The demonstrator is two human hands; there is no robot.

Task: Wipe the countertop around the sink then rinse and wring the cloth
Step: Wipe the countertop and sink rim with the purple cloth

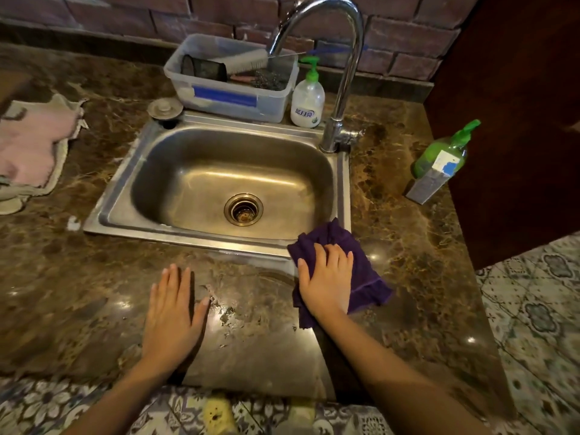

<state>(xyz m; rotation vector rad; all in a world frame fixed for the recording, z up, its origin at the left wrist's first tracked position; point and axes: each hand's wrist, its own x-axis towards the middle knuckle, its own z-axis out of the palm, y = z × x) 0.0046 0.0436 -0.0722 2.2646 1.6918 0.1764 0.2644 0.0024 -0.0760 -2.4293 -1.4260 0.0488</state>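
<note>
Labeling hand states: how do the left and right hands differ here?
The left hand lies flat and bare on the countertop; the right hand presses on the purple cloth. The left sits nearer the counter's front edge, the right up by the sink rim's corner. Both are palm-down, fingers extended.

Plastic tub (pixel 232 98) behind basin, soap bottle (pixel 307 102) beside; green bottle (pixel 439 164) right; pink towel (pixel 31 146) left.

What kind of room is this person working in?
Most likely a home kitchen or wash-up corner. A stainless steel sink with a tall chrome gooseneck faucet is set into a brown marble-patterned countertop, and a clear plastic tub of scrubbing brushes sits behind it beside a white pump soap bottle.
</note>
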